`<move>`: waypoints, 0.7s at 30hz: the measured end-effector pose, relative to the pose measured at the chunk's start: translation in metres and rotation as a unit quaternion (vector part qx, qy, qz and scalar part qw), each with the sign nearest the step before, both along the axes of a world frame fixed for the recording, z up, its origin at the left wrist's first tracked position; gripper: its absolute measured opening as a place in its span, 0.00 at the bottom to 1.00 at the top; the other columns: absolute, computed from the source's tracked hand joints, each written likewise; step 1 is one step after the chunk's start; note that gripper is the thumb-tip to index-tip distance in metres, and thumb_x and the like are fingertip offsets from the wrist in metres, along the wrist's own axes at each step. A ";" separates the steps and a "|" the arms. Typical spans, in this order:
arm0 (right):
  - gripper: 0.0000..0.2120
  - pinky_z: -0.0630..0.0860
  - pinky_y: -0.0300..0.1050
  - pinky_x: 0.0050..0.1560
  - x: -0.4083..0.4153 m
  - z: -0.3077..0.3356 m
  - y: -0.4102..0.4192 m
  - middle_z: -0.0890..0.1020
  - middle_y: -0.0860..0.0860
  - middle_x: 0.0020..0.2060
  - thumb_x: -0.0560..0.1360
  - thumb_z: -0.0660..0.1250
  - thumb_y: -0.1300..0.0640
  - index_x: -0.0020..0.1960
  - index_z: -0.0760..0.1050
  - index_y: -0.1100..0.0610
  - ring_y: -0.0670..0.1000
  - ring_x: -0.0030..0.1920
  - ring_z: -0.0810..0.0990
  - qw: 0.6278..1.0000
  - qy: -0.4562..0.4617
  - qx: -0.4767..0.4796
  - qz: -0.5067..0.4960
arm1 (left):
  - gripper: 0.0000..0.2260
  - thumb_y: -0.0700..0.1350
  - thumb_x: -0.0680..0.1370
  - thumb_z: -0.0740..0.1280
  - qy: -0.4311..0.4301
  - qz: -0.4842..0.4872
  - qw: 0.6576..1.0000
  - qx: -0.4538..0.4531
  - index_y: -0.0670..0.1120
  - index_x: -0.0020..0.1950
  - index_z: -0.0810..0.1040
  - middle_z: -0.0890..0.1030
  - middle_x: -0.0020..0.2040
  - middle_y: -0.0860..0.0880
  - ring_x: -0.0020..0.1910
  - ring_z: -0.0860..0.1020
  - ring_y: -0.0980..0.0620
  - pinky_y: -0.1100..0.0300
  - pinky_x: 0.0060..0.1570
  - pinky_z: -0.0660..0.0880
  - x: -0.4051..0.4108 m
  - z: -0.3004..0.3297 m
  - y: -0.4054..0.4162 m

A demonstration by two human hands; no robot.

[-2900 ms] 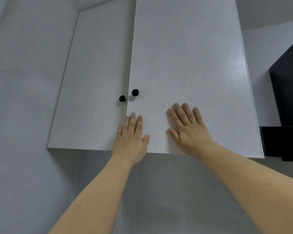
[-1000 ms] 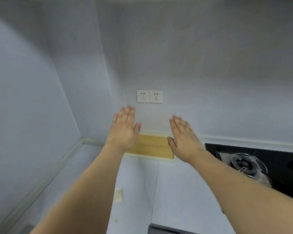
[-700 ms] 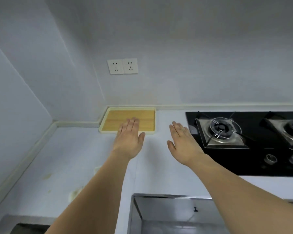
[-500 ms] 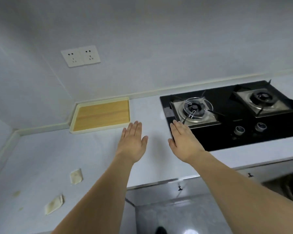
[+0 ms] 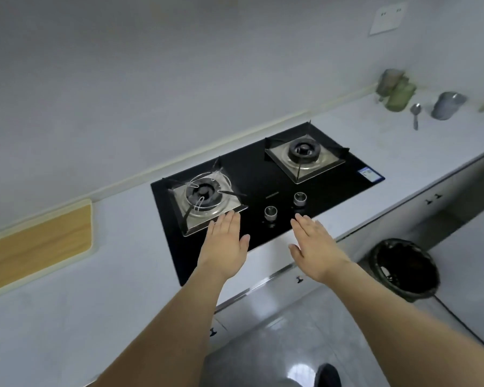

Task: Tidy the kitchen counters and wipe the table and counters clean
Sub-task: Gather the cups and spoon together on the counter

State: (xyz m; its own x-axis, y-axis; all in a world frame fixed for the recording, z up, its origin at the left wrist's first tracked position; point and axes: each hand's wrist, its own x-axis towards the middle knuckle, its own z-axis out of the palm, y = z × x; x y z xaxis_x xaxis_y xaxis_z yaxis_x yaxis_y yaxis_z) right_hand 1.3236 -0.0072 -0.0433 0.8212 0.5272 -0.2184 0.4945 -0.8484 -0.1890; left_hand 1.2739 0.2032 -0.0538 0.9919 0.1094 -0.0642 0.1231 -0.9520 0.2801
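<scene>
Hovering hands [image 5: 225, 247] (flat), stove [image 5: 266, 191] seemingly diagonal.

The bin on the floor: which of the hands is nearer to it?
Right. The right hand hovers over the hob's front edge, just left of the bin; the left hand is farther left, by the burner.

Earlier both palms lay flat on a wall cabinet's right door; now the left hand [image 5: 226, 245] and right hand [image 5: 315, 246] hover with straight fingers, touching nothing, over the front of the hob [image 5: 252, 174]. The view has swung down and rightward. The board [image 5: 38, 243], just ahead of the left hand a moment ago, now lies far to its left. The two sockets have gone from view. New things have appeared well beyond the right hand: green cups [image 5: 396, 89], a spoon [image 5: 415, 114], a metal cup [image 5: 446, 105] and another socket [image 5: 387, 18]. A bin [image 5: 405, 268] now shows on the floor just right of the right hand.
</scene>
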 end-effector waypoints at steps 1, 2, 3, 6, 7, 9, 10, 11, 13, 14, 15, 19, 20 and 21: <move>0.28 0.39 0.46 0.75 0.010 0.000 -0.019 0.44 0.54 0.78 0.83 0.46 0.49 0.78 0.42 0.59 0.52 0.77 0.41 1.000 0.000 -0.001 -0.007 | 0.26 0.53 0.83 0.51 -0.001 -0.014 1.000 0.010 0.44 0.79 0.51 0.52 0.79 0.48 0.78 0.48 0.50 0.51 0.76 0.46 0.013 0.002 -0.018; 0.28 0.39 0.46 0.75 0.022 0.000 -0.037 0.44 0.54 0.78 0.83 0.46 0.49 0.78 0.42 0.59 0.52 0.77 0.41 1.000 -0.002 0.003 -0.012 | 0.26 0.53 0.83 0.51 0.003 -0.024 0.999 0.020 0.44 0.79 0.51 0.52 0.79 0.48 0.78 0.48 0.49 0.51 0.76 0.46 0.027 0.004 -0.036; 0.28 0.39 0.46 0.75 0.030 0.001 -0.047 0.44 0.54 0.78 0.83 0.47 0.49 0.78 0.42 0.59 0.52 0.77 0.41 1.000 -0.003 0.006 -0.015 | 0.26 0.53 0.83 0.51 0.003 -0.030 0.999 0.031 0.44 0.79 0.50 0.51 0.79 0.48 0.78 0.48 0.49 0.51 0.76 0.46 0.038 0.005 -0.047; 0.29 0.39 0.46 0.76 0.058 -0.005 -0.098 0.44 0.54 0.78 0.83 0.47 0.49 0.78 0.42 0.58 0.52 0.77 0.42 1.000 0.002 0.013 -0.024 | 0.26 0.53 0.83 0.51 0.003 -0.042 0.999 0.029 0.45 0.79 0.50 0.51 0.79 0.48 0.78 0.47 0.49 0.52 0.76 0.44 0.074 0.004 -0.097; 0.29 0.39 0.47 0.76 0.068 -0.009 -0.118 0.44 0.54 0.78 0.83 0.47 0.49 0.78 0.42 0.58 0.53 0.77 0.42 0.999 0.009 0.009 -0.032 | 0.26 0.53 0.83 0.51 0.004 -0.051 0.998 0.024 0.45 0.79 0.50 0.51 0.79 0.48 0.78 0.46 0.50 0.52 0.76 0.43 0.084 0.003 -0.116; 0.29 0.40 0.48 0.77 0.089 -0.013 -0.155 0.44 0.55 0.78 0.83 0.47 0.49 0.78 0.43 0.59 0.53 0.77 0.42 0.999 0.018 0.002 -0.048 | 0.27 0.53 0.83 0.52 0.006 -0.073 0.997 0.015 0.46 0.79 0.50 0.52 0.79 0.49 0.78 0.47 0.50 0.52 0.76 0.43 0.104 0.004 -0.152; 0.29 0.41 0.49 0.77 0.100 -0.014 -0.169 0.44 0.55 0.78 0.83 0.47 0.50 0.78 0.43 0.59 0.53 0.78 0.42 0.998 0.025 0.003 -0.054 | 0.26 0.53 0.83 0.52 0.008 -0.081 0.997 0.014 0.46 0.79 0.50 0.52 0.79 0.49 0.78 0.48 0.50 0.53 0.76 0.43 0.113 0.005 -0.165; 0.28 0.42 0.49 0.77 0.111 -0.016 -0.180 0.44 0.56 0.78 0.83 0.47 0.50 0.78 0.43 0.59 0.54 0.78 0.43 0.998 0.030 0.005 -0.060 | 0.26 0.53 0.83 0.53 0.013 -0.088 0.996 0.016 0.46 0.79 0.51 0.52 0.79 0.49 0.78 0.48 0.50 0.52 0.76 0.44 0.122 0.006 -0.175; 0.29 0.43 0.50 0.77 0.133 -0.018 -0.193 0.44 0.56 0.78 0.82 0.47 0.50 0.78 0.43 0.59 0.54 0.78 0.43 0.998 0.040 0.008 -0.058 | 0.26 0.53 0.83 0.52 0.020 -0.089 0.996 0.016 0.45 0.79 0.50 0.53 0.79 0.48 0.78 0.48 0.50 0.52 0.76 0.45 0.146 0.006 -0.190; 0.29 0.43 0.50 0.77 0.143 -0.021 -0.198 0.44 0.55 0.78 0.83 0.48 0.50 0.78 0.43 0.59 0.54 0.78 0.43 0.997 0.047 0.015 -0.058 | 0.26 0.53 0.83 0.52 0.023 -0.083 0.996 0.011 0.45 0.79 0.51 0.53 0.79 0.48 0.78 0.49 0.50 0.52 0.76 0.45 0.157 0.005 -0.195; 0.29 0.43 0.49 0.77 0.154 -0.023 -0.202 0.44 0.55 0.78 0.83 0.48 0.49 0.78 0.43 0.59 0.53 0.78 0.43 0.997 0.052 0.019 -0.058 | 0.26 0.53 0.83 0.52 0.025 -0.077 0.997 0.004 0.45 0.79 0.51 0.54 0.79 0.48 0.78 0.49 0.50 0.52 0.76 0.45 0.170 0.003 -0.201; 0.29 0.43 0.44 0.75 0.203 -0.016 -0.228 0.47 0.55 0.78 0.83 0.50 0.50 0.78 0.44 0.59 0.54 0.77 0.46 0.997 0.038 0.017 -0.067 | 0.26 0.52 0.83 0.53 0.032 -0.053 0.998 -0.032 0.45 0.79 0.53 0.56 0.78 0.47 0.77 0.52 0.50 0.54 0.76 0.47 0.222 -0.007 -0.222; 0.28 0.44 0.44 0.74 0.217 -0.012 -0.238 0.48 0.55 0.78 0.83 0.50 0.51 0.78 0.45 0.60 0.54 0.77 0.48 0.996 0.027 0.014 -0.079 | 0.26 0.52 0.83 0.53 0.036 -0.051 0.997 -0.039 0.44 0.78 0.53 0.57 0.78 0.47 0.77 0.52 0.50 0.54 0.76 0.47 0.239 -0.010 -0.231; 0.28 0.43 0.43 0.74 0.232 -0.009 -0.249 0.48 0.55 0.78 0.83 0.50 0.51 0.78 0.45 0.60 0.54 0.76 0.48 0.995 0.021 0.006 -0.093 | 0.26 0.51 0.83 0.53 0.037 -0.057 0.997 -0.043 0.43 0.78 0.53 0.57 0.78 0.46 0.77 0.53 0.49 0.54 0.76 0.48 0.258 -0.013 -0.240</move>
